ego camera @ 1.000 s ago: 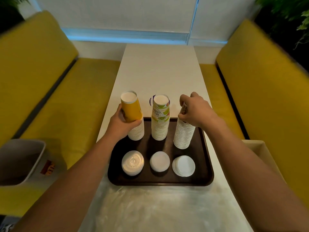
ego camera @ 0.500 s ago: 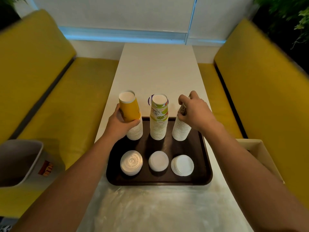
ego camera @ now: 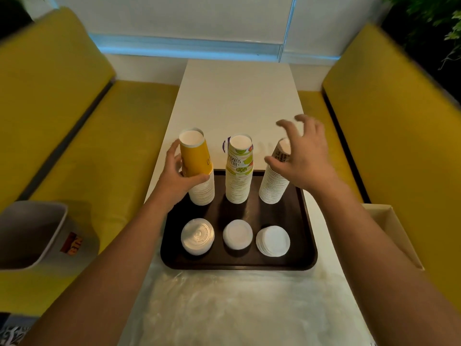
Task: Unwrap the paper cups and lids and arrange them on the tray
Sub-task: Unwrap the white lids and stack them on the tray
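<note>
A dark brown tray [ego camera: 303, 236] lies on the white table. Three upside-down cup stacks stand along its far side: a yellow-topped stack [ego camera: 198, 171], a lime-printed stack [ego camera: 239, 171] and a dark-printed stack [ego camera: 273, 183]. Three lid stacks sit in the near row: a clear-lid stack [ego camera: 197, 236], a small white stack [ego camera: 237, 234] and a fanned white stack [ego camera: 273, 240]. My left hand [ego camera: 175, 179] grips the yellow-topped stack at its middle. My right hand [ego camera: 303, 156] hovers with fingers spread just beside the top of the dark-printed stack, not holding it.
Clear plastic wrap [ego camera: 237, 308] lies crumpled on the table in front of the tray. A grey bin [ego camera: 32, 233] stands on the left yellow bench, and an open cardboard box [ego camera: 391, 231] sits on the right bench. A purple logo [ego camera: 225, 145] shows behind the cups.
My right hand has let go of the dark-printed stack and lifted off with fingers spread. That stack now stands on the tray. My left hand keeps its hold.
</note>
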`<action>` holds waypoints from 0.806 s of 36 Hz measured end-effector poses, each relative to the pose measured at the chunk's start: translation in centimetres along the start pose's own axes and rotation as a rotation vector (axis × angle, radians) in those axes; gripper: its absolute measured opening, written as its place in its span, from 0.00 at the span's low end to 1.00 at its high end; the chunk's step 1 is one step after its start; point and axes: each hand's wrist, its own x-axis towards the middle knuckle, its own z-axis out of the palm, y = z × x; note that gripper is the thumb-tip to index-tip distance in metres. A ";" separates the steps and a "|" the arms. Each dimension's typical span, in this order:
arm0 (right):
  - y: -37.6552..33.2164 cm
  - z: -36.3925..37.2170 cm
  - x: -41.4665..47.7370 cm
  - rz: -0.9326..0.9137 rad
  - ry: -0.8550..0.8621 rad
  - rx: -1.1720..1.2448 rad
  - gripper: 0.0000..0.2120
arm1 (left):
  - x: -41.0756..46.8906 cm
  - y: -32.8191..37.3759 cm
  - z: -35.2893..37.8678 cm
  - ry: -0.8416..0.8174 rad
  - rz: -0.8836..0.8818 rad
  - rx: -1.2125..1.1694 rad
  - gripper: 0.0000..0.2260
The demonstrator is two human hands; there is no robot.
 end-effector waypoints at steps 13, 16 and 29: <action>-6.2 11.6 -14.4 -0.183 -0.304 0.013 0.25 | -11.6 -9.0 3.0 0.144 0.264 0.915 0.22; -6.6 13.5 -15.1 -0.178 -0.390 -0.036 0.23 | -12.2 -10.2 3.5 0.106 0.198 0.993 0.19; -6.4 14.3 -13.4 -0.135 -0.336 -0.032 0.27 | -10.7 -10.1 3.3 0.102 0.212 1.006 0.18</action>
